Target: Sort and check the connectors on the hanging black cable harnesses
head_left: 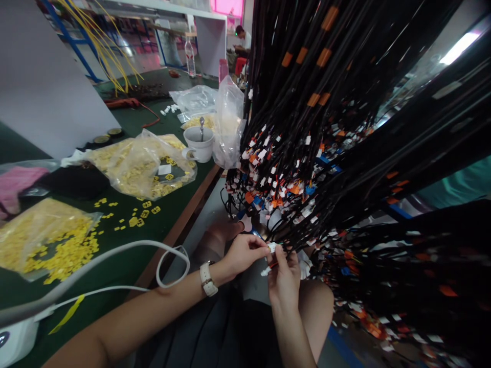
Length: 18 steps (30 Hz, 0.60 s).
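Note:
My left hand (241, 254), with a white wristwatch (207, 279) on its wrist, pinches a small white connector (272, 248) at the end of a black wire. My right hand (284, 276) meets it from below, fingers closed on the same connector and its wire. Both hands work over my lap, just under a large hanging bundle of black wire harnesses (326, 128) with orange tape bands and many white, red and blue connector ends.
A green table (153, 230) at left carries plastic bags of small yellow parts (141, 163), loose yellow parts (65, 255), a white cup with a spoon (199, 143) and a white cable (115, 250). A seated person (241, 41) is far behind.

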Motion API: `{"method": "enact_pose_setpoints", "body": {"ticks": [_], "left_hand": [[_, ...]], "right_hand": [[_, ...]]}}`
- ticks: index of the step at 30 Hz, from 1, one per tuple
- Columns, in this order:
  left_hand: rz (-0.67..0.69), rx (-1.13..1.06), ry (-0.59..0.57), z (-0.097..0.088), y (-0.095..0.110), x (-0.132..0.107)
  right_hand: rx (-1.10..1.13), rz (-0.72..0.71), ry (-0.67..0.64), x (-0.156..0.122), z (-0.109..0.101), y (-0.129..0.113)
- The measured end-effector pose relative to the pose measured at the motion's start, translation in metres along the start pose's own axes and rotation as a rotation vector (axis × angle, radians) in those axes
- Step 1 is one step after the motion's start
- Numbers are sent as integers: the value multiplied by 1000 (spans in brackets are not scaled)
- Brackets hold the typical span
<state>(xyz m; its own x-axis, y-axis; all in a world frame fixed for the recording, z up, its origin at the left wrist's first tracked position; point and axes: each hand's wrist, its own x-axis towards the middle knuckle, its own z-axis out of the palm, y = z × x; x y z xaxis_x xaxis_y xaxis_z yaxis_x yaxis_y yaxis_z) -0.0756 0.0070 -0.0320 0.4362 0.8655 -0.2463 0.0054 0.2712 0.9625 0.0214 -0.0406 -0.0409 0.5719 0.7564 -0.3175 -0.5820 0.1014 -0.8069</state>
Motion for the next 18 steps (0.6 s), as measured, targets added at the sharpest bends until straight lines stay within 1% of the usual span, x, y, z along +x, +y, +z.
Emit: {"method": "enact_pose_setpoints", "body": {"ticks": [9,18], "left_hand": [[-20,-35,-20,-2,2,1],[-21,-34,-30,-3,-2,2]], "right_hand": [[59,50,-38,3,-1,-1],[-5,26,-37,3,-3,-1]]}}
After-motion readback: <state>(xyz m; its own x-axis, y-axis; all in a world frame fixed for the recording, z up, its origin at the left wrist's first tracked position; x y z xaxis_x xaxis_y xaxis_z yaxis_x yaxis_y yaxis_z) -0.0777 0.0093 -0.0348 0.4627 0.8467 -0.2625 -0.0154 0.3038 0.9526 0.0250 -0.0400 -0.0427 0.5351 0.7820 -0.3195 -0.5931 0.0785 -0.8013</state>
